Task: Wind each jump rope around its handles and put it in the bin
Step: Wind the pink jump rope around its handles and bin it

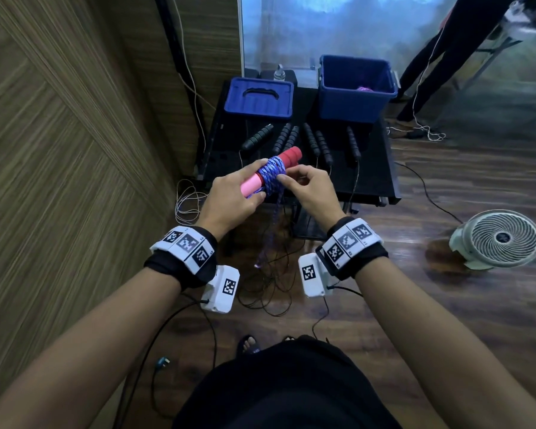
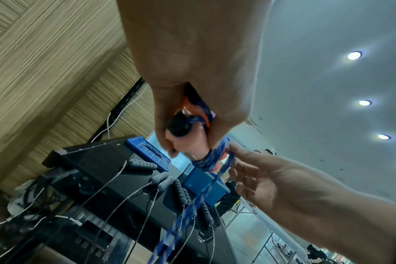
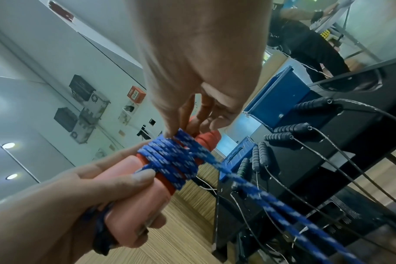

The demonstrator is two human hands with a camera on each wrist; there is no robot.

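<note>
A person's left hand point(image 1: 229, 198) grips the pink-and-red handles point(image 1: 262, 174) of a jump rope held above the near edge of a black table point(image 1: 375, 168), while the right hand point(image 1: 310, 188) pinches the blue speckled rope point(image 1: 273, 173) coiled around them, its loose end hanging toward the floor. Behind lie black-handled jump ropes point(image 1: 313, 140), a blue lid point(image 1: 259, 97) and, at right, the blue bin point(image 1: 356, 88).
</note>
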